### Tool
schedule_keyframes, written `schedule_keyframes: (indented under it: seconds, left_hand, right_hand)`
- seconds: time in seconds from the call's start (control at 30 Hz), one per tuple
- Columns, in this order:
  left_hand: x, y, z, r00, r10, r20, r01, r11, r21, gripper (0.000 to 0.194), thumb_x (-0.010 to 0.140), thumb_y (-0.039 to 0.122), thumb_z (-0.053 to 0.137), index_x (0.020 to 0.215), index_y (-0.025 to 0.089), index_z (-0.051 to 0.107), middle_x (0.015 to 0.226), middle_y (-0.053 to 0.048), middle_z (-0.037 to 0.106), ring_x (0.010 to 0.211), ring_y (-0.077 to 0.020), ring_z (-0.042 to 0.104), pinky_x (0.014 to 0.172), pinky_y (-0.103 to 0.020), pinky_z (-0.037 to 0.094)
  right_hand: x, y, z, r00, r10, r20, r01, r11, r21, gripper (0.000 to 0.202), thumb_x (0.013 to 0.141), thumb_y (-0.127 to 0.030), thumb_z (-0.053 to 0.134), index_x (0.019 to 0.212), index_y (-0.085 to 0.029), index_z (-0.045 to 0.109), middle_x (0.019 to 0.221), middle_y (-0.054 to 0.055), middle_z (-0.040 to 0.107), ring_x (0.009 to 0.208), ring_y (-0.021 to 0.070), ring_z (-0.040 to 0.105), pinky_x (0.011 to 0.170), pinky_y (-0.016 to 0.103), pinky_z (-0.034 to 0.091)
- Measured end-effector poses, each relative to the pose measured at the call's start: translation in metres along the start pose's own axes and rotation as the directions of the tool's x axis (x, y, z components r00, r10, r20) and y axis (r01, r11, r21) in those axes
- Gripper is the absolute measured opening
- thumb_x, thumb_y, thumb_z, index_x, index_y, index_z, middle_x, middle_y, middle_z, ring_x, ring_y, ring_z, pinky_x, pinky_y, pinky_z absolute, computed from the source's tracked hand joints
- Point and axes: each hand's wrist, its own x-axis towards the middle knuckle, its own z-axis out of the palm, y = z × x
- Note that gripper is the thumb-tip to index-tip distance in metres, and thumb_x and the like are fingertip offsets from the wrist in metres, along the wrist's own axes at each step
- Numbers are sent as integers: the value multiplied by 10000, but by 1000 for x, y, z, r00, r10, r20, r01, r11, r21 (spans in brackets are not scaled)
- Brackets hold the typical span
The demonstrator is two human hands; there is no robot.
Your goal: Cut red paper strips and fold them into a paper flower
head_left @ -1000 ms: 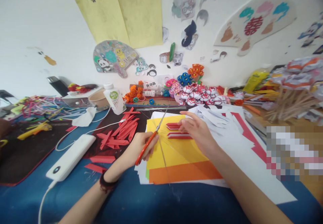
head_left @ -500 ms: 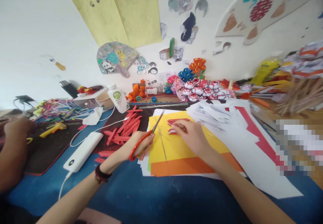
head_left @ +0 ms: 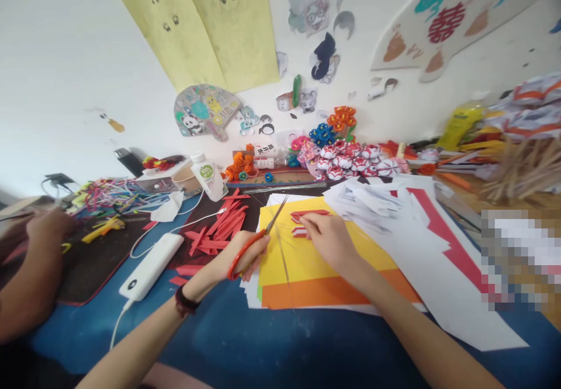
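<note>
My left hand [head_left: 250, 254] is closed round the orange handles of a pair of scissors [head_left: 275, 216], whose blades point up and away over a yellow sheet [head_left: 280, 260]. My right hand [head_left: 328, 237] pinches a small folded red and white paper piece [head_left: 300, 232] above the same sheet. Another red strip [head_left: 318, 212] lies just beyond those fingers. Left of the scissors, a pile of folded red paper strips [head_left: 223, 225] rests on a dark mat.
A white power bank [head_left: 151, 266] with a cable lies at the left. Beyond stand a white bottle [head_left: 209, 180] and paper flowers [head_left: 346, 158]. White paper [head_left: 456, 295] covers the right side. Another person's arm [head_left: 35, 266] is at the far left.
The view has shifted slightly, so the surroundings sit a little lower and, on the left, further right. Both hands keep their hold; the other person's arm is still at the left edge.
</note>
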Motion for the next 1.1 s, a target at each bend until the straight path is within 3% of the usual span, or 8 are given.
schedule_keyframes:
  seconds: [0.23, 0.63, 1.1]
  left_hand:
    - [3, -12, 3, 999, -7, -53, 1, 995, -103, 500, 942, 626, 464, 651, 220, 496, 393, 14, 487, 309, -112, 444, 350, -237, 315]
    - [7, -22, 2, 1000, -6, -12, 5, 997, -74, 498, 969, 618, 406, 753, 190, 543, 392, 25, 515, 296, -107, 463, 336, -198, 344]
    - [10, -31, 1, 1000, 25, -18, -26, 997, -72, 485, 985, 591, 399, 728, 204, 536, 367, 22, 517, 284, -113, 456, 338, -200, 337]
  right_hand:
    - [5, -4, -2, 999, 48, 26, -47, 999, -20, 298, 955, -225, 506, 824, -187, 770, 861, 85, 786, 775, 223, 734, 643, 288, 481]
    - [7, -10, -7, 997, 66, 34, -61, 990, -130, 309, 946, -201, 513, 835, -201, 801, 924, 63, 797, 823, 197, 737, 686, 253, 480]
    - [8, -12, -6, 997, 68, 37, -64, 992, -111, 311, 957, -200, 515, 804, -215, 785, 955, 46, 798, 844, 177, 743, 675, 223, 490]
